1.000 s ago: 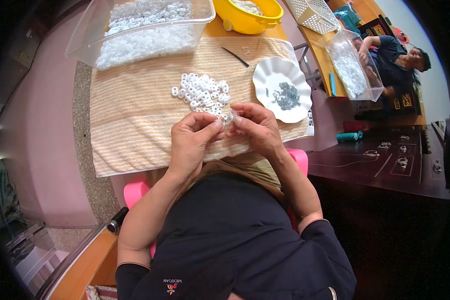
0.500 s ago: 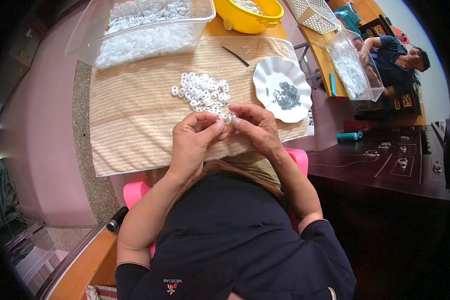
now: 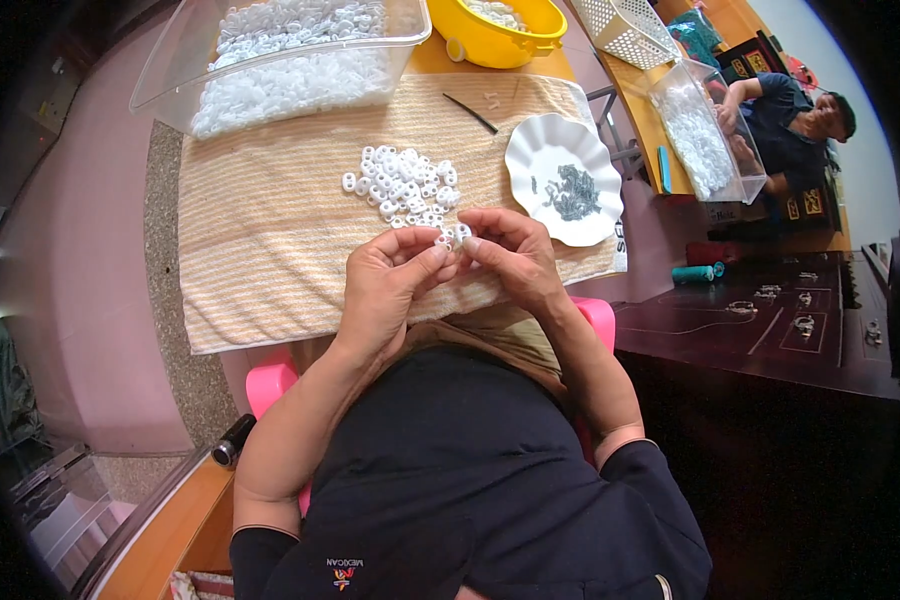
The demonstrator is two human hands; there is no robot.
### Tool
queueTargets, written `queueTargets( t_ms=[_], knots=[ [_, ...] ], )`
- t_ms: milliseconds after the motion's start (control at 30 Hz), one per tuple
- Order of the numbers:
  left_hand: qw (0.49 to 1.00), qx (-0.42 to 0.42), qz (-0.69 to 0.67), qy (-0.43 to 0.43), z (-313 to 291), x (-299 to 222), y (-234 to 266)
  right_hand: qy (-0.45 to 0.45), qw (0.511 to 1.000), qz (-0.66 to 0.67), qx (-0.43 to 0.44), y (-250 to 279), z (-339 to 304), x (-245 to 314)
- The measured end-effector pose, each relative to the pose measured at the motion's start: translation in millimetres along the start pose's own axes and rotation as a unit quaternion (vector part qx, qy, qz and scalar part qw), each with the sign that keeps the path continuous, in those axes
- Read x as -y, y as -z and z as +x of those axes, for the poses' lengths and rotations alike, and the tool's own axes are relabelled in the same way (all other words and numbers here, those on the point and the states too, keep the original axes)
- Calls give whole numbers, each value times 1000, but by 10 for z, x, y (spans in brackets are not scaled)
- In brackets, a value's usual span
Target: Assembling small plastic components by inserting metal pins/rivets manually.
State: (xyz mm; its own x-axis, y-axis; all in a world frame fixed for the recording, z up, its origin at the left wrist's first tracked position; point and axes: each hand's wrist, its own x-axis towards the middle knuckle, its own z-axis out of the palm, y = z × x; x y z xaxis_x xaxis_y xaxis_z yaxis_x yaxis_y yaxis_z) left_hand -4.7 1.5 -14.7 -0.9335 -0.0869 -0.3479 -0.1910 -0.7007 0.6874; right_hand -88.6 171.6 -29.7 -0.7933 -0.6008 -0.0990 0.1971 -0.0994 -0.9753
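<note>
Close to the towel's near edge, my left hand pinches a small white plastic piece with holes between thumb and fingers. Right beside it, my right hand is closed on another white two-holed piece. The two pieces meet or nearly meet; whether they are joined I cannot tell. Just beyond my fingertips lies a loose pile of similar white two-holed pieces. To the right of my right hand, a white scalloped plate holds a heap of small dark grey-green bits.
A striped towel covers the table. A clear bin of white pieces and a yellow tub stand at the back. A thin black stick lies near the plate. At far right, a person reaches into another clear bin.
The white piece in my right fingers has tilted up and shows more of its face. My hands have barely moved otherwise.
</note>
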Motion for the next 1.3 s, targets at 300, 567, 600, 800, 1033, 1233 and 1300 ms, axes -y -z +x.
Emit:
queueTargets(
  t_ms=[300,567,600,800,1033,1233,1300],
  knots=[
    [1000,-9,-7,6,-3,-14,-9,-3,1000,-1,8,-4,-8,26],
    [1000,-15,-3,8,7,-8,13,-13,1000,-4,16,-12,7,41],
    [1000,-13,-7,9,3,-9,16,-15,1000,-3,17,-17,11,42],
    [1000,-22,-6,16,10,-4,-6,-16,1000,-5,20,7,7,33],
    [999,-22,-10,28,-2,12,-7,-11,1000,-1,17,0,0,47],
    [999,-25,-19,23,-5,4,-23,-8,1000,-11,17,9,-1,48],
    [999,-28,-20,23,-7,-1,-21,-5,1000,-16,19,4,2,48]
  ],
)
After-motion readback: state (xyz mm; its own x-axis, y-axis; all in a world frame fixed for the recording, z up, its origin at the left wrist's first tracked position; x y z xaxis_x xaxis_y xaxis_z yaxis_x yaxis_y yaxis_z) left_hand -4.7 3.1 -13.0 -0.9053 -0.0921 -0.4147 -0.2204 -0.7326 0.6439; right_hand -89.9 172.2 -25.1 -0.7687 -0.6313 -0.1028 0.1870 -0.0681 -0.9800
